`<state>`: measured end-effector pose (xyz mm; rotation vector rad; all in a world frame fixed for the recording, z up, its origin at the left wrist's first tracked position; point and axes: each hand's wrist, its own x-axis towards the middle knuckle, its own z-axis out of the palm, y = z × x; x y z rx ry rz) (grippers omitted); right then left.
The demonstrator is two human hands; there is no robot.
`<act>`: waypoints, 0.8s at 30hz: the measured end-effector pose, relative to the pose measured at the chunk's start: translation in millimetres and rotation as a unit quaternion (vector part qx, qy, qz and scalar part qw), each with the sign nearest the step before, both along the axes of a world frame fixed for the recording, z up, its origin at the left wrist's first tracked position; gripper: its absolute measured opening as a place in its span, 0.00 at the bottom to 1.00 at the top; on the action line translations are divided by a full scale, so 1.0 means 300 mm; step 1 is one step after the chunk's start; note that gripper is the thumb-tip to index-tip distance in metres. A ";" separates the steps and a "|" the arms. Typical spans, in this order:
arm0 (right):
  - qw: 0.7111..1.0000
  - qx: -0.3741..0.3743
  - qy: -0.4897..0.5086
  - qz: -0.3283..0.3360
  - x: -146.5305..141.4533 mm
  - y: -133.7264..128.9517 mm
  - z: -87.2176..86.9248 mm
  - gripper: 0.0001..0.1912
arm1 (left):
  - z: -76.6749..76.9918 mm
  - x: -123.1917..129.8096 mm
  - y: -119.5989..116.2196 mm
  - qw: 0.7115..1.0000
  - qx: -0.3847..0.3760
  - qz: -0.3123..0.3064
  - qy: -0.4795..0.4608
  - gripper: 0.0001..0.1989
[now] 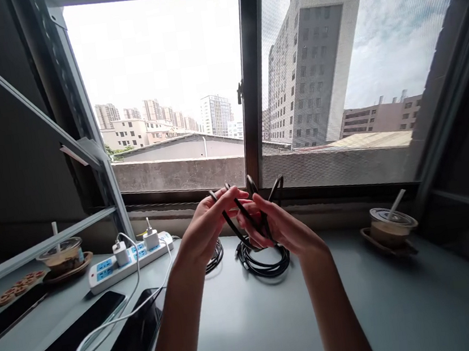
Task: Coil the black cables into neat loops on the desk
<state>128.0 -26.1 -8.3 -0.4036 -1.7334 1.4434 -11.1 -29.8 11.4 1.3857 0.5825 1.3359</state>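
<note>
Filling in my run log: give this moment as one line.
left hand: holds black cable | right hand: holds same cable | coiled cable: on table beneath hands

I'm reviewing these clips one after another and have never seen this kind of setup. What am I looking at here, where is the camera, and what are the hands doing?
There is no machine here: a person works with two bare hands, and the single picture comes from a camera worn on the head, looking forward and down.

The left hand and the right hand are raised together in front of a window, both gripping loops of a black cable. Its remaining coils rest on the grey table just below.

To the left lie a white power strip with chargers plugged in, white charging leads and dark phones. A lidded drink cup with a straw stands far left, and another cup stands at the right.
</note>
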 end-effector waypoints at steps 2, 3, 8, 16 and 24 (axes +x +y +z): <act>0.999 -0.031 0.020 -0.006 0.012 0.013 0.002 0.28 | 0.008 -0.016 -0.004 1.000 0.009 -0.010 -0.013 0.09; 0.998 -0.040 0.035 -0.024 0.018 0.021 0.002 0.28 | 0.011 -0.021 -0.007 1.000 0.014 -0.007 -0.022 0.08; 0.965 -0.065 0.204 -0.153 0.060 0.058 0.003 0.18 | 0.017 -0.049 -0.007 0.995 0.037 0.060 -0.071 0.07; 0.926 -0.066 0.265 -0.262 0.248 -0.003 0.024 0.07 | 0.013 -0.109 0.044 0.951 0.139 0.226 -0.159 0.15; 0.917 0.029 0.224 -0.329 0.414 -0.052 -0.034 0.13 | 0.010 -0.174 0.090 0.895 0.195 0.346 -0.201 0.18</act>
